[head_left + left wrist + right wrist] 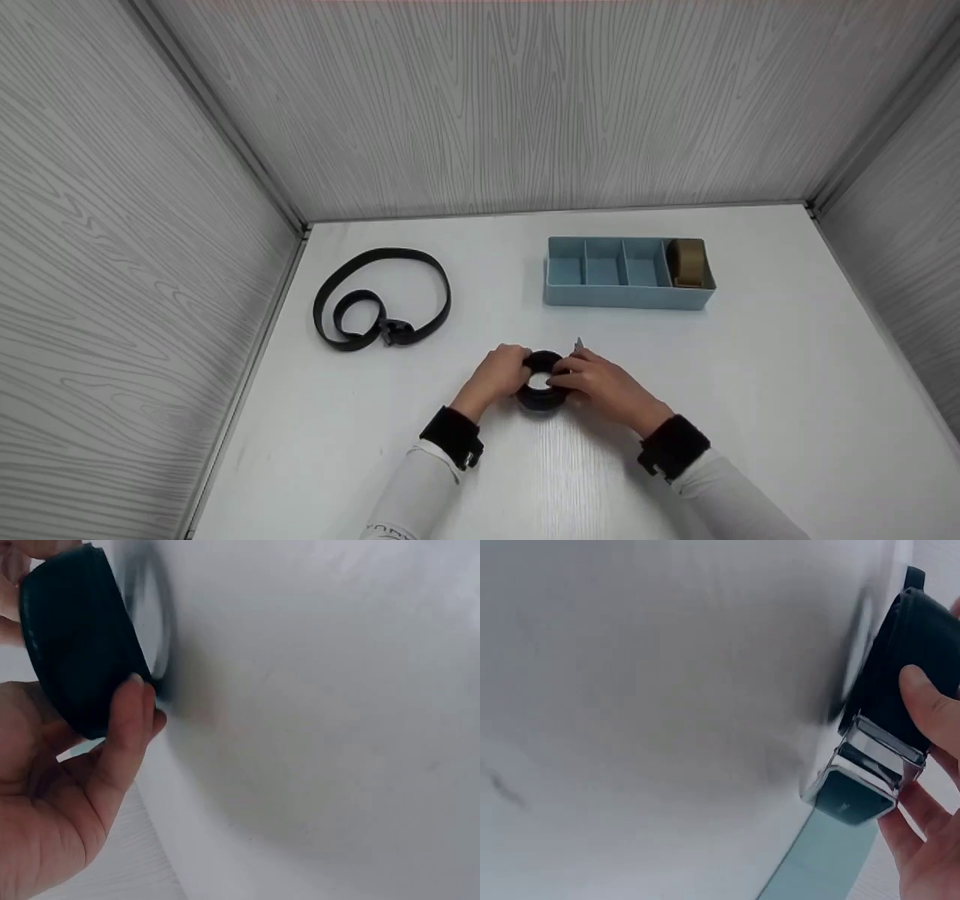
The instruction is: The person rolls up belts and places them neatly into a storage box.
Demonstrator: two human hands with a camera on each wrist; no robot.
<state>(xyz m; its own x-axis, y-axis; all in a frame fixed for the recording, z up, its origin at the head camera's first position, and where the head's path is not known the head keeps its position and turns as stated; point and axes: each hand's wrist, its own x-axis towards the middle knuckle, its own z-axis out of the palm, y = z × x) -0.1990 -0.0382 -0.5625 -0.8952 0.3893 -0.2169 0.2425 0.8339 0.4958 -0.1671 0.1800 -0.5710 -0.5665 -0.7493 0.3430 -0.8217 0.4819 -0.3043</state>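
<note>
A: Starting at the far left, what's on the table (750, 390)?

B: A loose belt (379, 300), black, lying in two loops near the left wall, well apart from both hands.

A: And moving in toward the middle?

B: The left hand (499, 375) comes first. Its fingers are curled round the left side of a rolled belt (541, 382), a tight black coil that seems to rest on the table. From the left wrist view the thumb (127, 727) presses flat against the coil's outer face (75, 637).

A: The other side of the coil?

B: The right hand (600, 382) grips it from the right, fingers bent round it. Its wrist view shows the thumb (930, 701) on the black webbing and a silver buckle (866, 776) at the belt's end, just under the fingers. That buckle shows as a small glint above the hand in the head view.

A: So both hands are closed on the same thing?

B: Yes, one coil, held between them in the table's middle.

A: Further right?

B: A blue tray (626, 296) with four compartments sits behind the hands. A tan roll (686, 262) fills the rightmost one.
</note>
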